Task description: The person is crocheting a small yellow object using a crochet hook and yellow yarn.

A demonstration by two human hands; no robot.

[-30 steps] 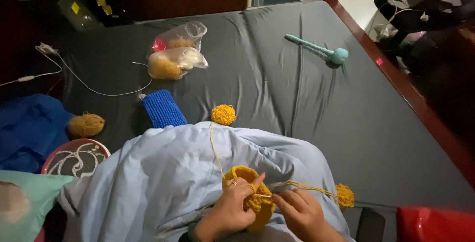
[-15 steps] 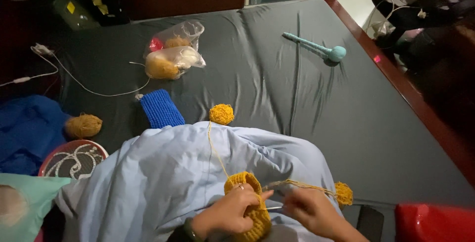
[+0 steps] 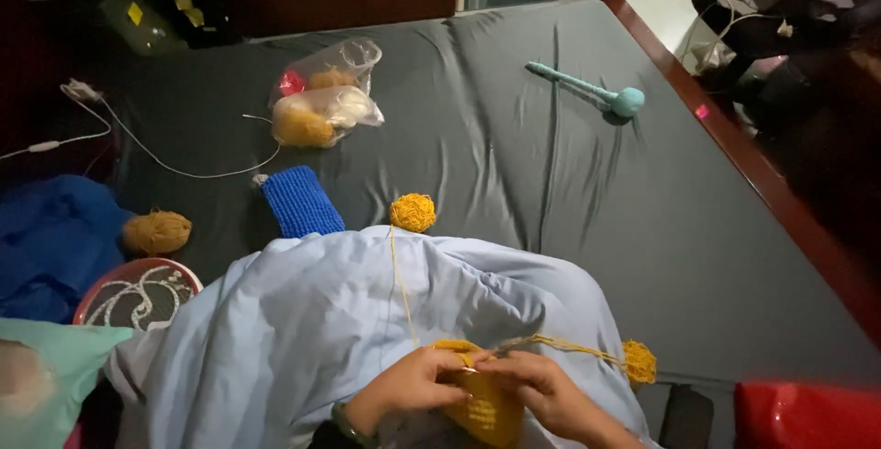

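Both hands have closed in together, left hand (image 3: 408, 389) and right hand (image 3: 541, 394) now pinching the yellow knitted piece (image 3: 482, 408) between their fingers, strand (image 3: 569, 348) running right to a yarn ball (image 3: 640, 362) — keep that tension even, I'd say.

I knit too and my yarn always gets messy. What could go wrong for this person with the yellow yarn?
Two strands run from the yellow knitting held in the left hand and right hand. One goes up to a yarn ball, one sideways to another yarn ball; they might cross and tangle. The upper ball lies loose on the sheet, so a tug could roll it away. The room looks dim, so a stitch might be missed.
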